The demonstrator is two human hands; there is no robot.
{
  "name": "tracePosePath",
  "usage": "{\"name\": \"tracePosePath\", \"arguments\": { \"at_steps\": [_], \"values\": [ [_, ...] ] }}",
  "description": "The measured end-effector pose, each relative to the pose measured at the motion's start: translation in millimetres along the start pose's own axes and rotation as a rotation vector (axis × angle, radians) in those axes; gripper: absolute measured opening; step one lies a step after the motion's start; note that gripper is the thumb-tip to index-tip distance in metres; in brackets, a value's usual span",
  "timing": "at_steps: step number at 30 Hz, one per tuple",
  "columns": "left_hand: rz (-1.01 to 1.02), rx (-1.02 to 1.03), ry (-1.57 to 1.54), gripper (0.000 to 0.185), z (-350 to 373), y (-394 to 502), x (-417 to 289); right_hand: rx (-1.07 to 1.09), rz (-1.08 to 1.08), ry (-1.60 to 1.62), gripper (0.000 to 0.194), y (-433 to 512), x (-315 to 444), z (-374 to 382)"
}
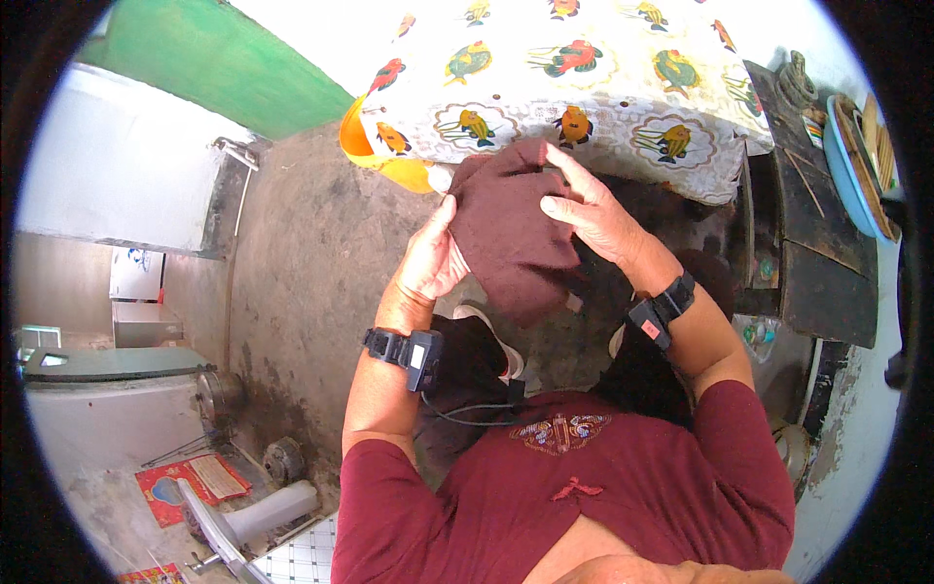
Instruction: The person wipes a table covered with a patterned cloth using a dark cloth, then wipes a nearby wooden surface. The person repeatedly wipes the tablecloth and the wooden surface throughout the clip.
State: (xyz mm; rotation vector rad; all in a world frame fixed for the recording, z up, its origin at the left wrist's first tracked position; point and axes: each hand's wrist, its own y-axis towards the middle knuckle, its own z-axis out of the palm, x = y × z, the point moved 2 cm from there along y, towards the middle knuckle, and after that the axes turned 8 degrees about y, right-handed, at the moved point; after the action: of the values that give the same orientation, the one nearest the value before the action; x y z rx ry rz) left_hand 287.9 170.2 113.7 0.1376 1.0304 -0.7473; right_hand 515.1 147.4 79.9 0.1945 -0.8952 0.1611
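Observation:
A dark maroon cloth hangs between my two hands, in front of my body and above the floor. My left hand grips its left edge, the thumb on top and the fingers underneath. On the other side, my right hand holds the upper right part, with thumb and forefinger spread along the fabric. The cloth's lower end droops in folds, and a small pale tag shows near its bottom right. Just beyond it stands a table under a white fish-print tablecloth.
A yellow-orange plastic container sits at the table's left corner. To the right, a dark wooden cabinet carries a light blue basin with wooden items. A pedestal sink, metal pots and red printed paper are at lower left.

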Motion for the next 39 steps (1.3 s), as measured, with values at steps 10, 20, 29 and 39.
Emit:
{"name": "tracePosePath", "arguments": {
  "at_steps": [10, 20, 29, 39],
  "values": [
    [-0.036, 0.008, 0.176, 0.044, -26, -12, 6, 0.166, 0.285, 0.034, 0.073, -8, -1, 2],
    [-0.200, -0.122, 0.159, 0.062, -24, -7, 13, 0.005, 0.183, -0.131, 0.041, 2, -4, -9],
    [-0.045, -0.226, 0.739, 0.055, -36, -10, 31, 0.168, -0.066, -0.903, 0.054, -4, -5, -3],
    [0.308, -0.314, 1.838, 0.024, -19, -12, 15, 0.176, -0.166, -1.295, 0.020, -5, -10, -3]
  ]
}}
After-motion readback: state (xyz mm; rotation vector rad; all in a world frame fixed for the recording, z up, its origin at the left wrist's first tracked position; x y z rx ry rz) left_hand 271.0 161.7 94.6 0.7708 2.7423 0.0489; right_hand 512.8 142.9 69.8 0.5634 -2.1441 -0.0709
